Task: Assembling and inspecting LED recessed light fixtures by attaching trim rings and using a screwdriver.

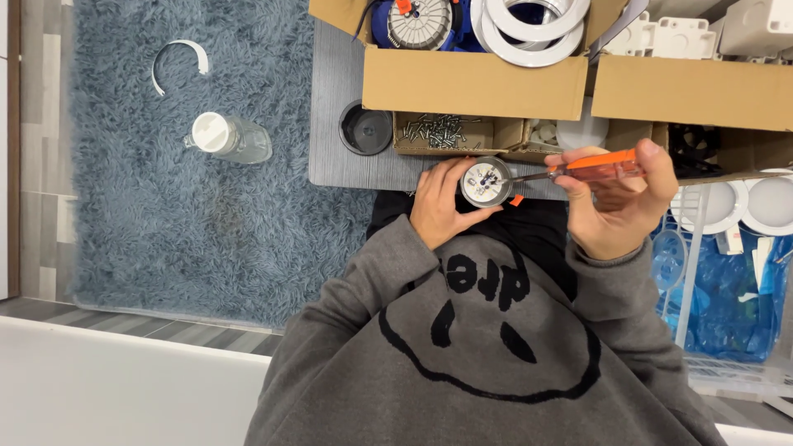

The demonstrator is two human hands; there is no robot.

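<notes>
— What do I have in each hand?

— My left hand (438,208) is wrapped around a small round lamp housing (485,182), fingers curled on its rim, holding it just over the near edge of the grey table (339,124). My right hand (615,202) is closed on an orange-handled screwdriver (578,168), tip resting on the housing's face.

— How will it handle?

— Light and rigid, I'd judge, with smooth metal sides that could slip. The rim is the safe hold; the face looks delicate.

— Anything close?

— A cardboard tray of screws (438,130) just beyond, beside a black cup (366,130).

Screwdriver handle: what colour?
Orange, translucent; the screwdriver is in the right hand, head view.
</notes>
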